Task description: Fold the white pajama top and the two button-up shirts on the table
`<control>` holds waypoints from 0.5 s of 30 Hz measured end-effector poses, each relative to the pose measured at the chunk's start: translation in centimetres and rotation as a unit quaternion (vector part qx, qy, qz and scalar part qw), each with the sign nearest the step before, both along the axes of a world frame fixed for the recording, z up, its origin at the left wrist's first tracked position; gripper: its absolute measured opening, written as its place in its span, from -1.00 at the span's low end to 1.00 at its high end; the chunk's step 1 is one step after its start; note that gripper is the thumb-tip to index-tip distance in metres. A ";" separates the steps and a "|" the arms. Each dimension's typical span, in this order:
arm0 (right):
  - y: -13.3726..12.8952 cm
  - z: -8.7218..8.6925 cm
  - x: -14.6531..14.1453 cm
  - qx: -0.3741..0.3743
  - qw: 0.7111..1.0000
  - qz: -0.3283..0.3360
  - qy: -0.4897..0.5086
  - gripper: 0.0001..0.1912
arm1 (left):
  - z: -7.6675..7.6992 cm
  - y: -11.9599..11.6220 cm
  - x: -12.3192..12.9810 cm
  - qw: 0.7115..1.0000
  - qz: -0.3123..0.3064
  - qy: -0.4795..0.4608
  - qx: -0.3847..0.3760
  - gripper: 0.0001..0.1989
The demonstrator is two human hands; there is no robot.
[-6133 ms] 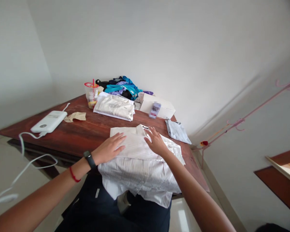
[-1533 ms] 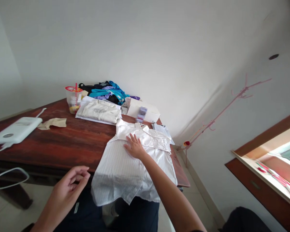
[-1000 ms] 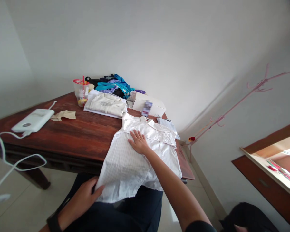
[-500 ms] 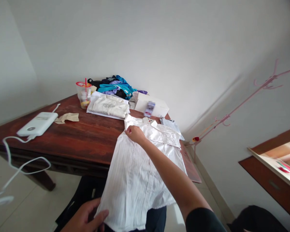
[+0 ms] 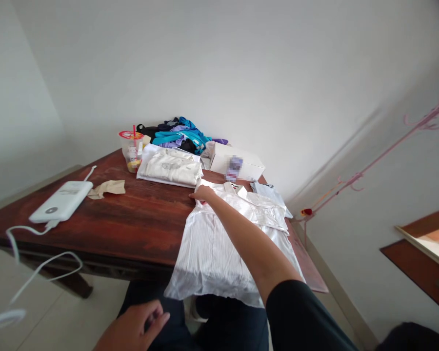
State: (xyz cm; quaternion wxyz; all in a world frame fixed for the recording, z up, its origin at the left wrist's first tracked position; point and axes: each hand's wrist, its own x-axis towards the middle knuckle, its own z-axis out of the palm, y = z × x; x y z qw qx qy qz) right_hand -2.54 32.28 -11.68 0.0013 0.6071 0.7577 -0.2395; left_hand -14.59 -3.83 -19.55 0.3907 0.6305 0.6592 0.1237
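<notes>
A white striped button-up shirt (image 5: 208, 243) lies spread on the table, its collar toward the wall and its hem hanging over the near edge above my lap. My right hand (image 5: 204, 193) reaches across it and grips the cloth by the left shoulder; its fingertips are partly hidden. My left hand (image 5: 135, 324) hovers over my legs below the hem, apart from the shirt. Its fingers are loosely curled, the thumb stands away from them, and nothing is in it.
Folded white clothes (image 5: 171, 165) lie behind the shirt, near a plastic cup (image 5: 131, 153) and a clothes pile (image 5: 183, 134). A white box (image 5: 247, 158) and folded light-blue cloth (image 5: 272, 195) sit at right. A power bank (image 5: 64, 200) trails its cable leftward. A pink rack (image 5: 373, 168) leans beyond.
My left hand has let go of the shirt's lower corner, and the hem has drawn up toward the table. My right hand stays at the shoulder. The view has shifted slightly.
</notes>
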 end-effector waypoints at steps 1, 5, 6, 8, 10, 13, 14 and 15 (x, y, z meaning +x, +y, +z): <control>-0.2 0.2 0.2 0.000 1.000 0.001 0.008 -0.59 | 1.2 1.0 -0.4 1.000 -0.007 -0.011 0.027 -0.63; -2.5 1.4 1.8 0.033 0.998 0.007 0.052 -0.64 | 5.9 7.4 -1.8 0.981 0.001 -0.073 0.181 -0.64; -3.7 1.6 2.5 0.053 0.997 0.011 0.060 -0.66 | 6.5 9.5 -2.0 0.974 0.017 -0.087 0.211 -0.64; -6.9 1.8 3.9 0.098 0.993 0.024 0.067 -0.69 | 7.0 14.4 -2.2 0.965 0.037 -0.098 0.240 -0.64; -11.0 1.7 5.4 0.118 0.990 0.051 0.064 -0.71 | 6.7 19.4 -1.9 0.972 0.051 -0.115 0.198 -0.60; -16.9 1.1 7.1 0.115 0.975 0.191 0.026 -0.71 | 5.8 25.9 -0.8 0.979 0.072 -0.148 0.118 -0.49; -18.5 0.9 7.5 0.107 0.963 0.245 0.027 -0.73 | 5.6 27.5 -0.4 0.980 0.069 -0.153 0.107 -0.47; -19.7 0.8 7.6 0.095 0.949 0.298 0.028 -0.71 | 5.5 28.8 0.1 0.981 0.062 -0.153 0.102 -0.45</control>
